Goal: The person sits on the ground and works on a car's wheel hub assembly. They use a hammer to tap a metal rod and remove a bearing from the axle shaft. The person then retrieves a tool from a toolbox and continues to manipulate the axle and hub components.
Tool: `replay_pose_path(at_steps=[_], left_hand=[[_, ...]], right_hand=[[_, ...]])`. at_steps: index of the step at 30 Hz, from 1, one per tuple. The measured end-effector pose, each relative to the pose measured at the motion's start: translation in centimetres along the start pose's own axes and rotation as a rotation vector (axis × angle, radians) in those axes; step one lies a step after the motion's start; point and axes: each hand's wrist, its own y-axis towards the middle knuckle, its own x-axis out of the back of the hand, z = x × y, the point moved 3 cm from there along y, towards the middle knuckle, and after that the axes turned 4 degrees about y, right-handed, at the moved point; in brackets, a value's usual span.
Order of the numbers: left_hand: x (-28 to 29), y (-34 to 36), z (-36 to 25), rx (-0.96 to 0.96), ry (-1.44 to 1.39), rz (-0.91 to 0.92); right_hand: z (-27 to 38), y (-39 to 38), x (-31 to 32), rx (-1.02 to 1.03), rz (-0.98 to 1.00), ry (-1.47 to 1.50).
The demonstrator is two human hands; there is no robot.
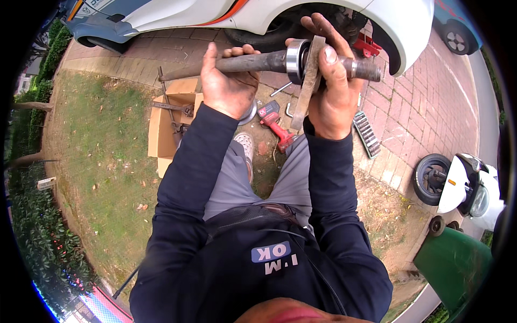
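Held up crosswise before me is a greasy steel axle shaft (264, 62), its plain rod to the left. My left hand (230, 85) cradles that rod, palm up, with fingers curled behind it and thumb raised. A shiny bearing (295, 61) sits around the shaft near its right part, beside a flat, worn metal plate (305, 99). My right hand (335, 94) grips the plate with its thumb against the near face; two fingers extend above. Past this hand the shaft's threaded end (368, 70) sticks out.
Below lie a red cordless power tool (277, 126), a socket set (367, 134) and a cardboard box (161, 132) with metal tools. A white car (301, 12) stands ahead, a red jack (367, 45) by its wheel arch. At right are a white scooter (458, 185) and green bin (444, 264).
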Motion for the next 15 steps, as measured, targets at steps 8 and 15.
replay_pose_path(at_steps=[8, 15], left_hand=[[-1.3, -1.9, 4.2, 0.387, 0.595, 0.305], [-1.7, 2.0, 7.3, -0.76, 1.497, 0.458]], right_hand=[[7.3, 7.2, -2.9, -0.228, 0.027, -0.241], [5.9, 7.3, -1.9, -0.236, 0.333, -0.916]])
